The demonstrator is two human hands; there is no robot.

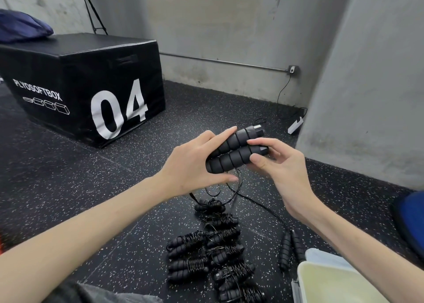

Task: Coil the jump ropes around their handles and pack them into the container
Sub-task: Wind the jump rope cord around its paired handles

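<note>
Two black foam jump rope handles (236,151) lie side by side in the air between my hands. My left hand (195,162) holds their near ends between thumb and fingers. My right hand (277,162) pinches their far ends. Their thin black rope (238,188) hangs down in loops to the floor. Several coiled jump ropes (211,252) lie in a pile on the floor below. An uncoiled pair of handles (291,247) lies beside the pile. The pale container (321,277) stands at the lower right, partly hidden by my right forearm.
A black plyo soft box (80,84) marked 04 stands at the left on the speckled rubber floor. A grey concrete pillar (367,84) rises at the right. A white power strip (296,125) with a cord lies by the wall. A blue object (410,222) sits at the right edge.
</note>
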